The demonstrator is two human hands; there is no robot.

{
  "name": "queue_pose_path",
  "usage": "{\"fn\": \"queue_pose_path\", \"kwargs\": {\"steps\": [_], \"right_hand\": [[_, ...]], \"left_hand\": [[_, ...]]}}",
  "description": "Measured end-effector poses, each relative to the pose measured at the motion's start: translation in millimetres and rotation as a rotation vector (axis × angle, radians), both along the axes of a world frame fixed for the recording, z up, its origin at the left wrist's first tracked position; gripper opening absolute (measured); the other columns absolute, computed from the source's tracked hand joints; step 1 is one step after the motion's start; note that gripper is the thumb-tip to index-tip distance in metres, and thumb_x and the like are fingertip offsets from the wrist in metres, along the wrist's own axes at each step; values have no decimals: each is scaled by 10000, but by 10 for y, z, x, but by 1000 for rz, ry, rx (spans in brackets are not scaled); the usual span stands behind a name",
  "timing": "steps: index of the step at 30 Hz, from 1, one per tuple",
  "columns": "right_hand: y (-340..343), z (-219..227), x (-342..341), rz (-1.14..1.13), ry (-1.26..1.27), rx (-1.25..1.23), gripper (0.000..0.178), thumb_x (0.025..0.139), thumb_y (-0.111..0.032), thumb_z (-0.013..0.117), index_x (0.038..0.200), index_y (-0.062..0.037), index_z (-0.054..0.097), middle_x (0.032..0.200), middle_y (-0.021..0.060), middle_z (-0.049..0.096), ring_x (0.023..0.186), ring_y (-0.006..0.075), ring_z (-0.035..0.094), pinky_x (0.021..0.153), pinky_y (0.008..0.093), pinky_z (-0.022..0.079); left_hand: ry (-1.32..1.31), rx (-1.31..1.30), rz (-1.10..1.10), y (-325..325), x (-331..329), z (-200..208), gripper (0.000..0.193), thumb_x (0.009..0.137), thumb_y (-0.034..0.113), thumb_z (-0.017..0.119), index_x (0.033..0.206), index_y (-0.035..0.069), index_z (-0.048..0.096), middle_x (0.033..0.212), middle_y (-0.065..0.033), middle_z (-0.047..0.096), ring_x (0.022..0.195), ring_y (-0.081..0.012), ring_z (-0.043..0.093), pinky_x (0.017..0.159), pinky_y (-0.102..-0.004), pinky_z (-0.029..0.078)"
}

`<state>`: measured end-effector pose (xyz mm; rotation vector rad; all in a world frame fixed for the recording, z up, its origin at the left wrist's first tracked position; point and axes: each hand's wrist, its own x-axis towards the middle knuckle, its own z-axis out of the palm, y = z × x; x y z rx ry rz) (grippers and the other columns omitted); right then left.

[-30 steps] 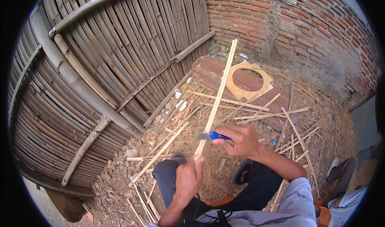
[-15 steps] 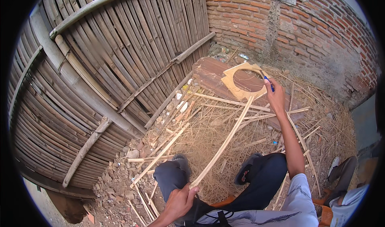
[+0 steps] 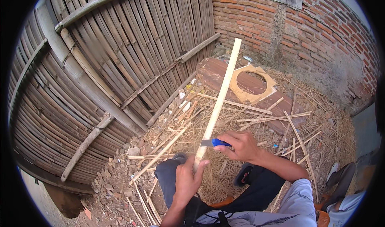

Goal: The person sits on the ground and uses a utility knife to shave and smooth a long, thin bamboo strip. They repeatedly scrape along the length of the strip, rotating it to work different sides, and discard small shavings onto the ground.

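Note:
A long pale bamboo strip (image 3: 221, 94) slants up and away from my lap. Its near end is in my left hand (image 3: 187, 181), fingers closed around it and thumb along its side. My right hand (image 3: 239, 146) grips a knife (image 3: 220, 142) with a blue handle. The knife's grey blade lies across the strip, a little above my left hand. Beyond the strip, a tan board with a round hole (image 3: 268, 91) rests on a brown wooden board (image 3: 208, 70).
Several cut strips (image 3: 164, 153) lie over straw shavings (image 3: 212, 179) around my feet. A bamboo wall (image 3: 156, 30) stands on the left, a brick wall (image 3: 304, 38) behind. Rubble (image 3: 108, 187) covers the ground at left. Another person's leg (image 3: 343, 179) shows at lower right.
My right hand has come back from the holed board, bringing the blue knife onto the strip. My left hand has risen, lifting the strip more upright.

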<state>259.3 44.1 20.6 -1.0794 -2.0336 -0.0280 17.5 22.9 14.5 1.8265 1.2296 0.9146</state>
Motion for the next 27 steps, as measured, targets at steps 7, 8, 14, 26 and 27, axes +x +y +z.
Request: {"fn": "queue_pose_path", "kwargs": {"steps": [7,8,14,26,27], "right_hand": [[-92,80,-55,-38,-36,13,332,913,-346,842,1031,-43,771,809,94,740,603,269,715,519,360,549],[-64,83,-27,-75,-7,37,320,927,-353,826,1050,-62,773,817,86,744,605,262,717,517,358,547],[94,20,147,-149,83,0,314,952,-378,799,1074,-89,788,838,80,767,618,256,729,517,365,546],[370,149,493,-359,141,33,344,987,-392,765,1043,-56,804,846,132,790,625,273,739,542,352,551],[438,279,633,-445,200,10,351,995,-393,756,1052,-50,808,830,148,786,632,278,744,555,359,552]], "left_hand": [[-8,130,38,15,193,42,331,1075,273,674,1018,-53,666,597,-169,577,485,-287,564,518,-405,428],[19,81,30,2,189,29,337,1083,276,660,1015,-54,666,593,-168,574,486,-288,569,521,-410,431],[99,-40,4,-76,103,-129,356,1097,282,631,978,-52,665,580,-185,573,506,-336,606,527,-441,449],[206,-166,-55,-175,-264,-121,366,1100,302,621,1004,-45,689,605,-201,598,534,-365,611,548,-456,470],[184,-200,-72,-278,-326,-133,363,1106,295,606,995,-43,683,608,-179,585,519,-309,566,552,-430,458]]}}
